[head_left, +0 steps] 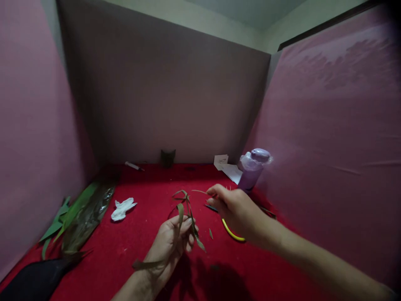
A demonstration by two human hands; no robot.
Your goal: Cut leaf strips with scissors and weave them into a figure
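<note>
My left hand (173, 236), palm partly up, pinches a bundle of narrow green-brown leaf strips (181, 211) between thumb and fingers. Some strips loop above the fingertips, and one trails down across the wrist. My right hand (227, 207) is closed, to the right of the bundle. From its fingertips a thin strip (199, 191) points left toward the loops, apart from them. Partly hidden under the right hand lie scissors with a yellow handle (232, 235) and a dark blade tip. A small leaf scrap (211, 234) rests on the red cloth between the hands.
Long green and brown leaves (86, 209) lie at the left, with a black object (34, 278) nearer. A crumpled white tissue (123, 209), a syringe-like tube (134, 166), a dark green cup-like piece (168, 158), white papers (231, 172) and a purple container (251, 169) stand or lie farther back.
</note>
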